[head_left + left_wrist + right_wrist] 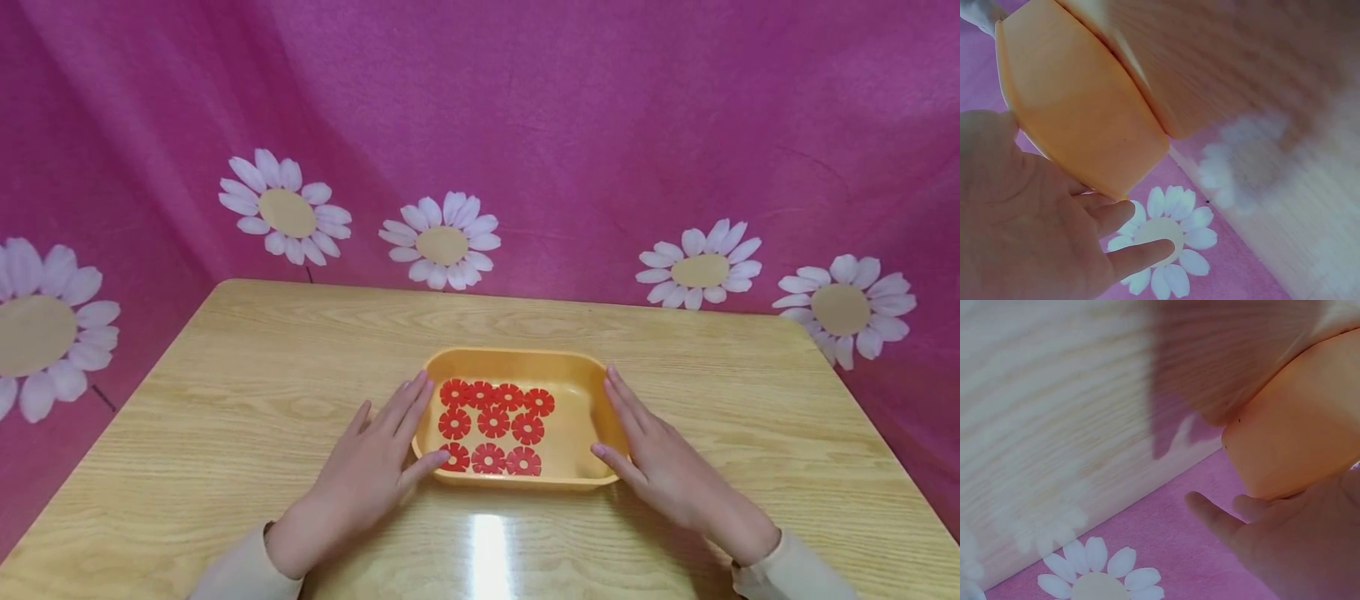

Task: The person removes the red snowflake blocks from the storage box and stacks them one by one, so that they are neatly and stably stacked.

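Note:
A yellow plastic tray (pixel 573 433) with rounded corners sits on the wooden table. Red slotted, flower-shaped discs (pixel 492 421) with holes in their centres lie inside in rows, toward the tray's left side; some in the far row overlap. My left hand (pixel 375 458) rests against the left side, straight fingers along the rim and thumb over the near left corner, by a disc. On the opposite side my right hand (pixel 663 467) touches the tray with extended fingers, its thumb over the near right rim. Both wrist views show the tray's outer wall (pixel 1085 94) beside the palms.
The pale wood table (pixel 300 358) extends around the tray, with a bright light reflection (pixel 489 550) near its front. A magenta cloth (pixel 562 150) printed with white daisies hangs behind the table and at its sides.

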Available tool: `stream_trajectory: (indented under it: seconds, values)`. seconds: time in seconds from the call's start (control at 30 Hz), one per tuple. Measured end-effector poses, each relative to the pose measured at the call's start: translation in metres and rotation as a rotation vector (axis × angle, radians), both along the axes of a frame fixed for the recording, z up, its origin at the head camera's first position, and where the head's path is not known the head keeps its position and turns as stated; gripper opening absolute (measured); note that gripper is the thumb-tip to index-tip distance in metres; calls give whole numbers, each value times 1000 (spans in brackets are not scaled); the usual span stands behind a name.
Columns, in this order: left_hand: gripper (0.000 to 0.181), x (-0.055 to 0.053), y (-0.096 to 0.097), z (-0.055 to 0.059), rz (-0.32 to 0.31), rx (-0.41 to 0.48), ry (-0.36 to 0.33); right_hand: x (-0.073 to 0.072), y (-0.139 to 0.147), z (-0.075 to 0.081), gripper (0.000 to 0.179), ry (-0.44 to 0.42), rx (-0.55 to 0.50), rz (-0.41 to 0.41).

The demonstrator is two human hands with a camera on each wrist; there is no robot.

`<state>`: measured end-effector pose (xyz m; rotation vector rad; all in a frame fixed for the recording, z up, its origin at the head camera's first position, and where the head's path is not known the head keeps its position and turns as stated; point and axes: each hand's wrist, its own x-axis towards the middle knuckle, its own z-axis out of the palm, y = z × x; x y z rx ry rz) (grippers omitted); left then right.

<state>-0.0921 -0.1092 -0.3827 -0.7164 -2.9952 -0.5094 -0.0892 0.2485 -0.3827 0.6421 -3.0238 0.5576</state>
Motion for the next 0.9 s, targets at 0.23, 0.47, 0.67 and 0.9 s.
stream_trajectory:
  seconds: [0.23,0.47,0.67,0.9]
  values:
    - [84,15,-2,1,14,-28,-4,15,-2,-1,81,46,14,12]
    - [84,20,-2,0,28,-3,-19,21,-4,-1,79,68,1,5]
    - [84,20,-2,-1,35,-2,-27,22,-5,-2,80,52,8,-10]
    - [83,20,-1,0,33,-21,-27,21,-3,-1,81,40,30,-20]
